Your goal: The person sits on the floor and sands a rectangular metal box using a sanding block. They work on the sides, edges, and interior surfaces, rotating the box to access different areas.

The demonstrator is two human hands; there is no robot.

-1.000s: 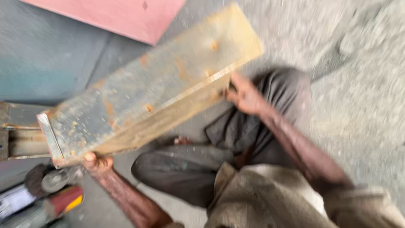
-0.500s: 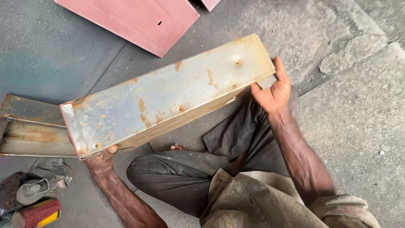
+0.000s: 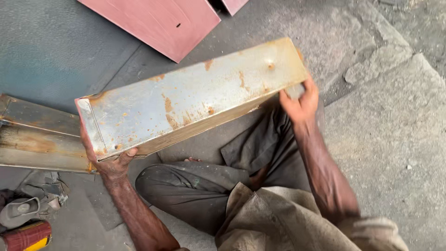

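A long, rust-spotted grey metal box section (image 3: 190,100) is held up in front of me, tilted so its right end is higher. My left hand (image 3: 109,160) grips its lower left end from beneath, fingers curled over the edge. My right hand (image 3: 299,102) holds the underside of its upper right end. My crossed legs in dark trousers (image 3: 204,186) are below it on the floor.
A rusty metal channel (image 3: 37,139) lies on the floor at left, behind the box. Pink-red sheet panels (image 3: 162,23) lie at the top. A red and yellow can (image 3: 25,236) and crumpled rags (image 3: 32,204) sit at bottom left. Rough concrete floor (image 3: 395,130) spreads to the right.
The metal box has swung and steadied, its left end now lower and nearer my body. My right hand has slid to the far right end. The view has shifted.
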